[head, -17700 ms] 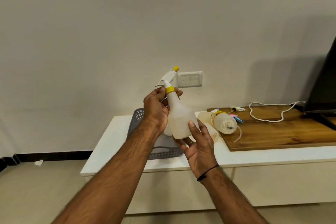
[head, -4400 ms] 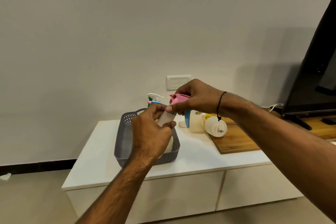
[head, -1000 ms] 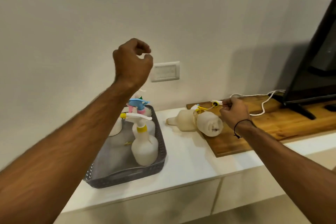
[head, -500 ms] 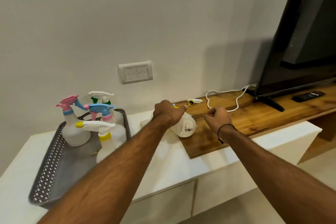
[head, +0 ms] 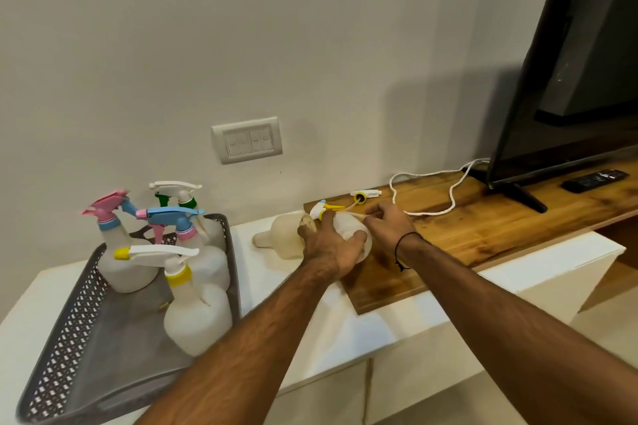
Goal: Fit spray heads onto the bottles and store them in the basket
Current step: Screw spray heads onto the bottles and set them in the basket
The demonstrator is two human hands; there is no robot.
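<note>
- We see a grey perforated basket (head: pixel 69 338) sitting on the white cabinet top (head: pixel 293 290), at the left.
- 4 translucent bottles stand upright inside it, each with a spray head fitted: 1 with a pink head (head: pixel 107 209) at the back left, 1 with a white and green head (head: pixel 176 190) at the back, 1 with a blue head (head: pixel 172 217) in the middle, and 1 with a white head and yellow collar (head: pixel 162 255) nearest us.
- The front part of the basket floor is bare grey.
- To the right of the basket, 2 more bottles lie on their sides where the cabinet top meets a wooden board (head: pixel 483 228).
- The first lying bottle (head: pixel 279 238) has an open neck pointing left toward the basket.
- Our left hand (head: pixel 331 245) wraps its fingers and thumb around the second lying bottle (head: pixel 362 241), gripping its body.
- A white spray head with yellow trigger (head: pixel 324 209) lies just behind that bottle.
- Our right hand (head: pixel 390 221) rests beside the bottle with fingers curled narrow; it seems to pinch a thin tube, though we cannot tell for certain.
- Another loose spray head with a yellow collar (head: pixel 364 195) lies on the board farther back, near a white cord (head: pixel 431 207).
- A television (head: pixel 569 79) stands at the right, with a remote (head: pixel 595 179) beside its foot.
</note>
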